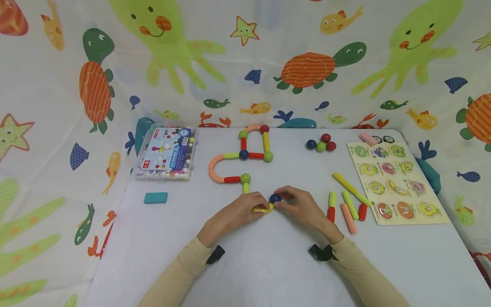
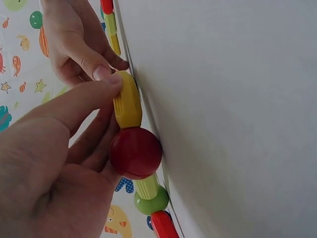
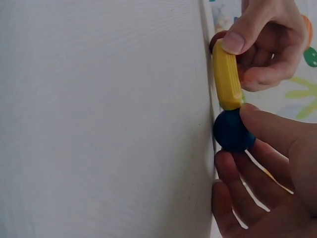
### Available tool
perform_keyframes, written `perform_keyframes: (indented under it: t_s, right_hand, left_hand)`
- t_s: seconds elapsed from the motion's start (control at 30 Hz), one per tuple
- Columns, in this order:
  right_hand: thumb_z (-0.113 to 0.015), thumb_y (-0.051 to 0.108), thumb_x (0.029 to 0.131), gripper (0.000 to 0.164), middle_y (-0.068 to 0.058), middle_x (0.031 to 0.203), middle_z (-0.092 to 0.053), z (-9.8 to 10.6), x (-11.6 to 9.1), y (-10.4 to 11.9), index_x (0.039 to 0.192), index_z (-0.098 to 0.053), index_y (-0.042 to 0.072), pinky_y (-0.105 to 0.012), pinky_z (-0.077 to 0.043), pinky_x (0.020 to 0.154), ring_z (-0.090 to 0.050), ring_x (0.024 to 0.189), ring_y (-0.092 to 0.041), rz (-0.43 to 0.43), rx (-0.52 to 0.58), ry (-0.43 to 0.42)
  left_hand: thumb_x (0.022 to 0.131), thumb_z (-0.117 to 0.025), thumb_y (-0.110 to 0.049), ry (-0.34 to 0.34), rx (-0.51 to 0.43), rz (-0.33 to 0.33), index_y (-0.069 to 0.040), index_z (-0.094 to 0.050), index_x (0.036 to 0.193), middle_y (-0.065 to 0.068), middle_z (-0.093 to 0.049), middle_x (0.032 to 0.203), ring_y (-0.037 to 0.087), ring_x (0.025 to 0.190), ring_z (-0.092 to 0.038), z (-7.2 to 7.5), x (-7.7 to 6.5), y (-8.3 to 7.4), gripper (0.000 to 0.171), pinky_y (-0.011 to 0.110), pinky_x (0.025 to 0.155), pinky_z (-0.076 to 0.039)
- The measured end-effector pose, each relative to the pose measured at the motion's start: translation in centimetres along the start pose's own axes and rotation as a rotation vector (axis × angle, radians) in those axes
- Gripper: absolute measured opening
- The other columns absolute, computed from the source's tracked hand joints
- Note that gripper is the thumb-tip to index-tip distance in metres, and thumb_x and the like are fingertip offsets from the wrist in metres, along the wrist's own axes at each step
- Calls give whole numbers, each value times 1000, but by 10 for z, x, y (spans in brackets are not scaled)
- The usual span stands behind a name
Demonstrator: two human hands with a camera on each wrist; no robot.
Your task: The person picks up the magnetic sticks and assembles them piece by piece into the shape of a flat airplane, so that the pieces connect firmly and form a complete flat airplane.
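My left hand pinches a curved yellow building stick between thumb and fingers. One end of that stick meets a red ball, which the left hand hides in the head view. Beyond it run a lime stick, a green ball and a red stick, part of a winding figure on the table. With thumb and fingertips, my right hand holds a dark blue ball against the yellow stick's other end.
The figure's closed loop, with a blue ball, lies farther back. At left are a plastic box and a teal block. Loose balls, several sticks and a fruit puzzle board lie at right. A patterned cloth hangs behind.
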State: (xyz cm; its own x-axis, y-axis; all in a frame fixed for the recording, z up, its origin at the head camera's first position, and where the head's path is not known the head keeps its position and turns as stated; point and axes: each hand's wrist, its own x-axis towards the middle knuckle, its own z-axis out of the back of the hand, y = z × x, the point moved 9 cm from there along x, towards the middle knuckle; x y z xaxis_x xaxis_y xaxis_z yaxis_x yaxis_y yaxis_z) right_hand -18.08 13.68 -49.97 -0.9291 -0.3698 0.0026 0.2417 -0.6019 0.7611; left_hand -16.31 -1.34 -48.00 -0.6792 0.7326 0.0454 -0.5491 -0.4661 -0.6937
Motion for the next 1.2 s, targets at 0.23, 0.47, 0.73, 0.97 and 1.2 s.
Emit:
perform_keyframes:
  t_s: [0.23,0.47,0.73,0.97,1.2]
  right_hand:
    - [-80,22,89,37,2,114,-72,0,0,1,123,-69,15,-34,-57,91,-66,103,-15,28,0,-4]
    - [-74,30,94,37,0,120,-71,33,-3,-2,127,-67,14,-40,-55,93,-65,107,-13,13,15,-96]
    - [-67,21,99,34,-12,119,-70,135,-28,-40,130,-64,6,-25,-50,82,-64,104,-25,-183,-177,-403]
    - [-67,18,97,38,-27,108,-67,160,-61,-82,125,-63,-8,-44,-52,73,-63,92,-37,-472,-383,-315]
    - [-70,16,94,36,-31,107,-67,155,-62,-97,117,-67,-12,-51,-52,74,-62,88,-40,-495,-491,-232]
  left_hand:
    - [91,-76,-8,-4,-5,-17,-10,-74,115,-1,-69,109,10,100,-63,-1,1,0,25,22,92,-55]
    - [92,-76,-11,-50,-75,1,-11,-73,117,-1,-71,111,12,101,-66,6,0,4,25,25,92,-56]
    - [92,-76,-12,-163,-140,66,-10,-72,118,-1,-71,110,12,100,-67,26,-5,15,27,30,87,-59]
    - [91,-76,-11,-206,-79,41,-9,-73,117,-4,-72,105,9,96,-65,35,-6,14,26,27,83,-59]
    - [92,-75,-11,-221,-77,40,-8,-73,115,-4,-71,100,7,88,-61,37,-5,14,24,19,75,-56]
